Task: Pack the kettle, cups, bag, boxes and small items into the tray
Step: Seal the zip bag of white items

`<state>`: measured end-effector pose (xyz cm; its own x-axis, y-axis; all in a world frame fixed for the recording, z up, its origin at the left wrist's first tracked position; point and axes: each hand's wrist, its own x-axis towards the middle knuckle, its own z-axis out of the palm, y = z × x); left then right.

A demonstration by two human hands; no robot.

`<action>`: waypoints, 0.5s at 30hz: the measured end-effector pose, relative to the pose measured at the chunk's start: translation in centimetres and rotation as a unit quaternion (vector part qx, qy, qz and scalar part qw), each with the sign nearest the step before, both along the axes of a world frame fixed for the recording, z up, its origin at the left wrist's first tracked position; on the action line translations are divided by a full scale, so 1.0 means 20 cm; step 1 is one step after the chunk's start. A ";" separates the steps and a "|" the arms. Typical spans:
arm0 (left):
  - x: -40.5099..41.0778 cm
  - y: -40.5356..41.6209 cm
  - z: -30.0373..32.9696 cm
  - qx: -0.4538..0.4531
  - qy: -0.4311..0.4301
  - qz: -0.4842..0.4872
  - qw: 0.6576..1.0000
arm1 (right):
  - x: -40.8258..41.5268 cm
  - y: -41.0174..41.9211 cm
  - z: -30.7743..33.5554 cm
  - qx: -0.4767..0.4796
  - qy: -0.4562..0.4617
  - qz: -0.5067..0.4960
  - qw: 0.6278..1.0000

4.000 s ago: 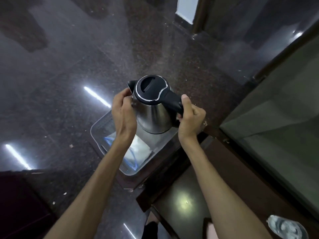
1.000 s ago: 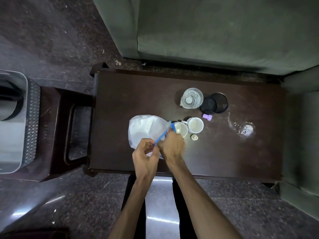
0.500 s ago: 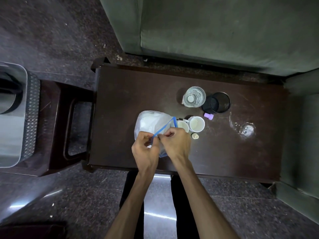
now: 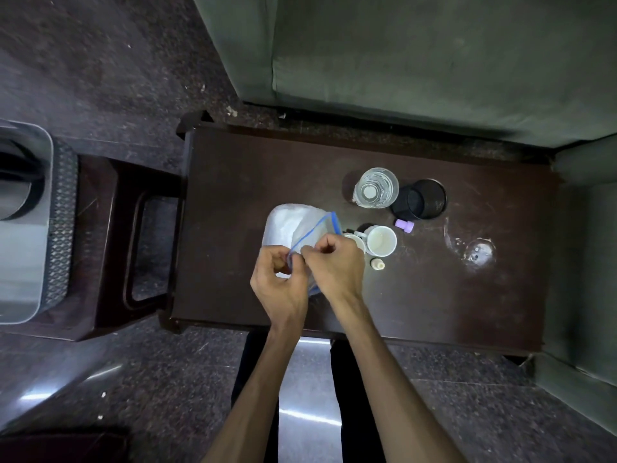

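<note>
Both your hands pinch the bag's (image 4: 293, 228) blue zip strip: left hand (image 4: 278, 285) at its near end, right hand (image 4: 334, 265) just beside. That strip runs near-left to far-right, mouth facing right. It sits mid-table (image 4: 233, 195); the tray (image 4: 25, 235) lies well left.

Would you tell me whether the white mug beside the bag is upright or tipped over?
Upright: the white mug stands on the table with its round mouth facing up.

Bare table (image 4: 247, 182) left of the bag (image 4: 287, 225) — cups (image 4: 380, 240) crowd its right.
</note>
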<state>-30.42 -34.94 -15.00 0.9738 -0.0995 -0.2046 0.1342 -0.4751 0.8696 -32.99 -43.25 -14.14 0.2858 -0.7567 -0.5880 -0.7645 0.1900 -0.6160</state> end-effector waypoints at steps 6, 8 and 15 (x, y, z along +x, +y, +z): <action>-0.03 0.00 -0.01 -0.003 0.045 -0.048 0.998 | -0.11 0.03 -0.02 0.016 0.088 -0.033 0.995; -0.05 -0.01 -0.02 0.008 0.079 -0.075 0.994 | -0.14 0.01 -0.05 0.062 0.106 -0.045 0.991; -0.07 -0.01 0.00 0.022 0.119 -0.154 0.981 | -0.21 0.00 -0.08 0.055 0.097 -0.038 0.993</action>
